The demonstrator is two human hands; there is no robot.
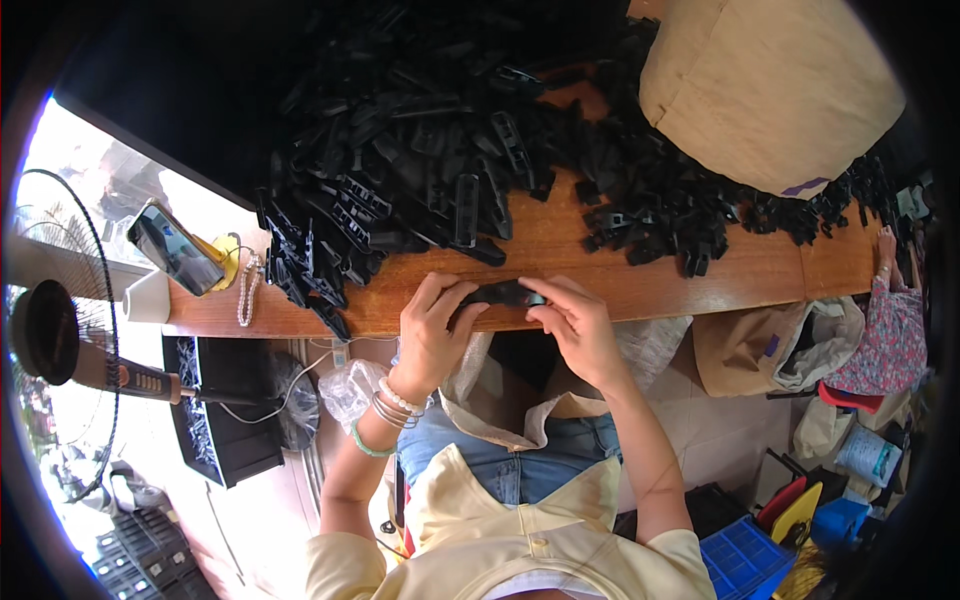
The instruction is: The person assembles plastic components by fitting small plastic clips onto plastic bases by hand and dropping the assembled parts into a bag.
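Both my hands are at the front edge of a brown wooden table (590, 268), with a long black plastic piece (500, 293) between them. My left hand (437, 328), with bracelets on its wrist, is closed on the piece's left end. The fingers and thumb of my right hand (580, 332) pinch its right end, where a small shiny part shows. Just beyond lies a big heap of long black plastic pieces (466, 208), some with slotted openings. To the right is a heap of smaller black parts (665, 222). My fingers cover parts of the held piece.
A beige fabric sack (770, 90) stands on the table at far right. At left are a phone (178, 248) on a yellow stand, a white cup (147, 298), a bead string (247, 290) and a fan (50, 330). An open cloth bag (770, 345) and another person (885, 330) are at right.
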